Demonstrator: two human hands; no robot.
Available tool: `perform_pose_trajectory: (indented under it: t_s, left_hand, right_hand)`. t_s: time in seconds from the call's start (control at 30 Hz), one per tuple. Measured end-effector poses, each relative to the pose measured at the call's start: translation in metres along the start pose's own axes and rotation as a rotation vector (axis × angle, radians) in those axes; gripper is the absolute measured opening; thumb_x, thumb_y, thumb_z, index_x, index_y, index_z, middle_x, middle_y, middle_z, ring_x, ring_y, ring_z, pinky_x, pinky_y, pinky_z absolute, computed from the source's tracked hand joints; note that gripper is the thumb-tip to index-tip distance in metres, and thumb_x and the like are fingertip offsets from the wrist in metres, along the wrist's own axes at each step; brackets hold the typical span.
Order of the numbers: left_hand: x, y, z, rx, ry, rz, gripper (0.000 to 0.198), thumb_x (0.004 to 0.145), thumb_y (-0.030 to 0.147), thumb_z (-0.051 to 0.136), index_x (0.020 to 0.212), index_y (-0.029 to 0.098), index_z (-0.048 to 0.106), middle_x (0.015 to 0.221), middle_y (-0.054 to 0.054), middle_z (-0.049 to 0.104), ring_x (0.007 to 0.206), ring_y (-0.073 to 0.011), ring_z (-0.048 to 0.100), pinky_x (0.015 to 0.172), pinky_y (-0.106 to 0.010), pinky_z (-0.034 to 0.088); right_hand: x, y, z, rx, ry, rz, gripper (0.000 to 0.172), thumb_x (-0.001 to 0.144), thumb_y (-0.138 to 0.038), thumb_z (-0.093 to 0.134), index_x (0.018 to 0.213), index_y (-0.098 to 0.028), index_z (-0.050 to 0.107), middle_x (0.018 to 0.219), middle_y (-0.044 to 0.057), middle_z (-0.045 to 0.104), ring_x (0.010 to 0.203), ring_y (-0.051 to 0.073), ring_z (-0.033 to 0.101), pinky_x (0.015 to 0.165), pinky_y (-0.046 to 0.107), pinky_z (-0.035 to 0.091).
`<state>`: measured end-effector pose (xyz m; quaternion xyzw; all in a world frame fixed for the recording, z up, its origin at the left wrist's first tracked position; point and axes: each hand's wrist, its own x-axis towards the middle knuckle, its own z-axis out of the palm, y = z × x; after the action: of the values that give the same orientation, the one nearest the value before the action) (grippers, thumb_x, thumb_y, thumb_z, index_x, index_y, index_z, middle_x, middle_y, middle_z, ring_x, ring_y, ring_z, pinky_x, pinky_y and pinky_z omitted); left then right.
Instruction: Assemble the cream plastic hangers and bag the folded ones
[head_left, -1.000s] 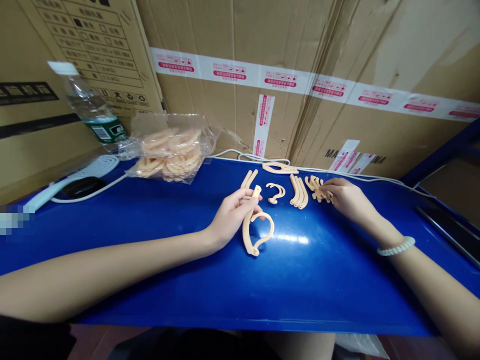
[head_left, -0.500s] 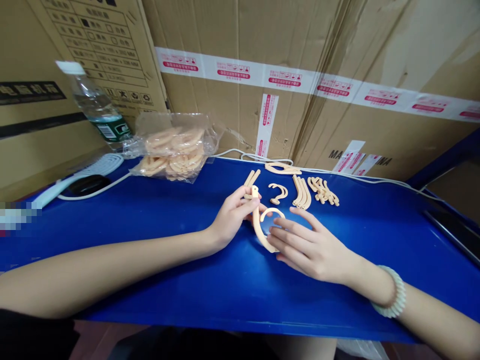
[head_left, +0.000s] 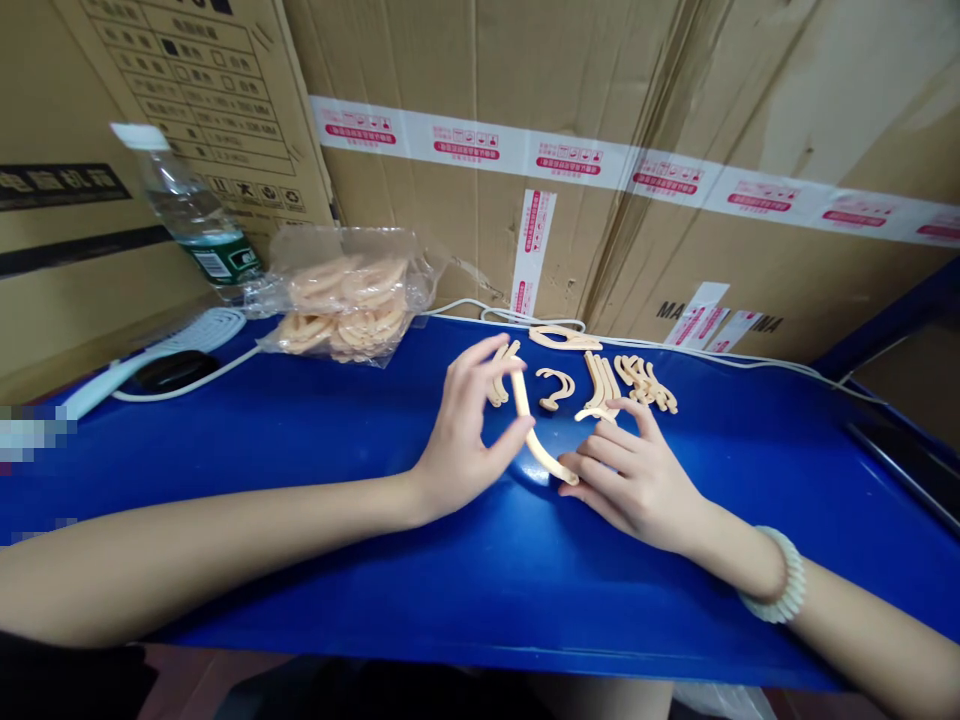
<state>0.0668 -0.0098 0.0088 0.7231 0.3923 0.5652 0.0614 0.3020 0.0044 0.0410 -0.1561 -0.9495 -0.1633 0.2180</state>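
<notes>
A long curved peach plastic piece (head_left: pixel 534 440) is held just above the blue table (head_left: pixel 315 440) between both hands. My left hand (head_left: pixel 461 435) pinches its upper part with the thumb below and the fingers arched over the top end. My right hand (head_left: pixel 637 478) grips its lower end with the fingertips, and a small peach hook (head_left: pixel 591 412) sticks up by its index finger. Just behind the hands lie loose peach parts: a small hook (head_left: pixel 555 385), curved strips (head_left: pixel 604 378), a little heap (head_left: pixel 646 382), two short strips (head_left: pixel 498 362) and a flat loop (head_left: pixel 562 338).
A clear bag of peach parts (head_left: pixel 345 295) lies at the back left beside a water bottle (head_left: pixel 196 220). A white cable (head_left: pixel 187 335) and a black object (head_left: pixel 169 370) lie at the left. Taped cardboard boxes (head_left: pixel 600 150) wall off the back. A blue rail (head_left: pixel 885 320) runs at the right.
My right hand left the heap at the back right and came to the curved piece. Both hands now hold it, and my left hand's fingers have lifted and arched over its top.
</notes>
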Motion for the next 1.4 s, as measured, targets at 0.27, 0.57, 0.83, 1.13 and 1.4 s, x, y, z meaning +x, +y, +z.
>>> perform_pose_trajectory:
  t_s: [0.27, 0.57, 0.83, 1.13, 1.4]
  left_hand:
    - [-0.010, 0.012, 0.001, 0.434, -0.290, 0.626, 0.012, 0.100, 0.017, 0.055, 0.098, 0.018, 0.067, 0.102, -0.002, 0.078, 0.111, -0.0211, 0.067, 0.124, -0.061, 0.021]
    - [-0.008, 0.018, 0.001, 0.531, -0.327, 0.673, 0.021, 0.103, 0.014, 0.047, 0.094, 0.015, 0.066, 0.088, -0.002, 0.075, 0.087, -0.0169, 0.067, 0.114, -0.049, 0.041]
    - [-0.010, 0.017, 0.003, 0.535, -0.316, 0.649, 0.021, 0.104, 0.014, 0.044, 0.096, 0.014, 0.063, 0.091, -0.005, 0.073, 0.084, -0.0172, 0.067, 0.108, -0.042, 0.047]
    - [-0.009, 0.012, 0.005, 0.533, -0.379, 0.623, 0.027, 0.103, 0.016, 0.044, 0.084, 0.016, 0.062, 0.077, -0.003, 0.065, 0.069, -0.0190, 0.058, 0.073, -0.035, 0.048]
    - [0.000, 0.009, 0.000, 0.464, -0.356, 0.699, 0.035, 0.104, 0.011, 0.038, 0.080, 0.016, 0.063, 0.072, -0.002, 0.066, 0.066, -0.0164, 0.058, 0.073, -0.033, 0.045]
  right_hand:
    - [0.000, -0.004, 0.000, -0.042, 0.043, 0.008, 0.028, 0.105, -0.031, 0.051, 0.084, -0.018, 0.064, 0.069, -0.001, 0.056, 0.071, 0.017, 0.050, 0.102, 0.048, 0.037]
    - [-0.001, -0.007, 0.002, -0.110, 0.052, -0.039, 0.034, 0.107, -0.026, 0.048, 0.077, -0.018, 0.062, 0.066, -0.001, 0.054, 0.072, 0.017, 0.048, 0.100, 0.047, 0.036]
    - [0.000, -0.010, -0.002, -0.115, 0.118, -0.033, 0.028, 0.105, -0.028, 0.053, 0.085, -0.015, 0.068, 0.065, -0.002, 0.054, 0.070, 0.017, 0.049, 0.097, 0.046, 0.039]
    - [-0.004, -0.009, 0.002, 0.036, 0.083, 0.009, 0.028, 0.104, -0.033, 0.055, 0.089, -0.014, 0.069, 0.068, 0.000, 0.056, 0.070, 0.016, 0.051, 0.095, 0.044, 0.037]
    - [-0.002, -0.011, 0.002, 0.153, 0.078, 0.062, 0.025, 0.103, -0.033, 0.058, 0.090, -0.015, 0.070, 0.069, 0.000, 0.058, 0.070, 0.016, 0.052, 0.095, 0.042, 0.035]
